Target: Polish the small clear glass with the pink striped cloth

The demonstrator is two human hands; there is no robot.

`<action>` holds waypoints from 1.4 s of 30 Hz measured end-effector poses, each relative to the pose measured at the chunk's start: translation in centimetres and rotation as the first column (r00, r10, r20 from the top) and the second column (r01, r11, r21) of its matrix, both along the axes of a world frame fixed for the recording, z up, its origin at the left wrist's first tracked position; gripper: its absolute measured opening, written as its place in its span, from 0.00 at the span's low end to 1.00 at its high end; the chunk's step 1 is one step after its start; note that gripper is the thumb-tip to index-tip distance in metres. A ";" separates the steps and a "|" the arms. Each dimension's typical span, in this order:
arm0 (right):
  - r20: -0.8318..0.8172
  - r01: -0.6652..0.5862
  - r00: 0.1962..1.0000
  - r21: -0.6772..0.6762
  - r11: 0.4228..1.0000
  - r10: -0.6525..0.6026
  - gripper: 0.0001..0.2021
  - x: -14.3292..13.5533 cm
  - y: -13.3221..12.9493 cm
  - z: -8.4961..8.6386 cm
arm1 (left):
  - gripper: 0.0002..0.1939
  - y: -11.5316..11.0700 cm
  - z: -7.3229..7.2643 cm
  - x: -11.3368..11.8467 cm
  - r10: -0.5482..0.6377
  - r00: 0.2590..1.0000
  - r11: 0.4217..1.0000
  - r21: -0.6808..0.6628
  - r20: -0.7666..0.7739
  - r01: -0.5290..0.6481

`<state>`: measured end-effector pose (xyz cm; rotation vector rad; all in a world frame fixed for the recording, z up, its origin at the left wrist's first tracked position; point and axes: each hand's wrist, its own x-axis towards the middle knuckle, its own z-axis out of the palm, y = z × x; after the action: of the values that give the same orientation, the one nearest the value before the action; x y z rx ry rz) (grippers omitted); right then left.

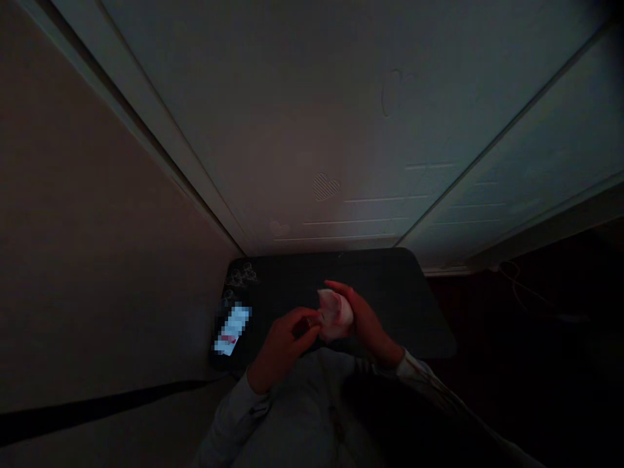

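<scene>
Whitish bundle [337,315] — blurred, partly behind fingers [308,337]

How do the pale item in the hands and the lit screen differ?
The pale item is held up between the left hand and right hand; the lit screen lies untouched on the dark table.
The pale item looks uneven in outline; the lit screen is oblong.
The lit screen is bright, the pale item dim.
Both are light-coloured with some red or pink.
</scene>
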<state>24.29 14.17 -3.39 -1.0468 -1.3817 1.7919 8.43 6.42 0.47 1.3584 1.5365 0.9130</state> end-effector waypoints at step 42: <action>0.521 -0.119 0.842 0.432 0.894 -0.139 0.15 -1.5 -1.5 0.6 | 0.06 0.0 -0.4 1.2 -0.057 0.781 0.958 0.185 -0.622 0.217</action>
<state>22.74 12.70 -2.83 -1.3429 -2.0028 1.0933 9.61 6.42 0.10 2.0723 1.7983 0.6028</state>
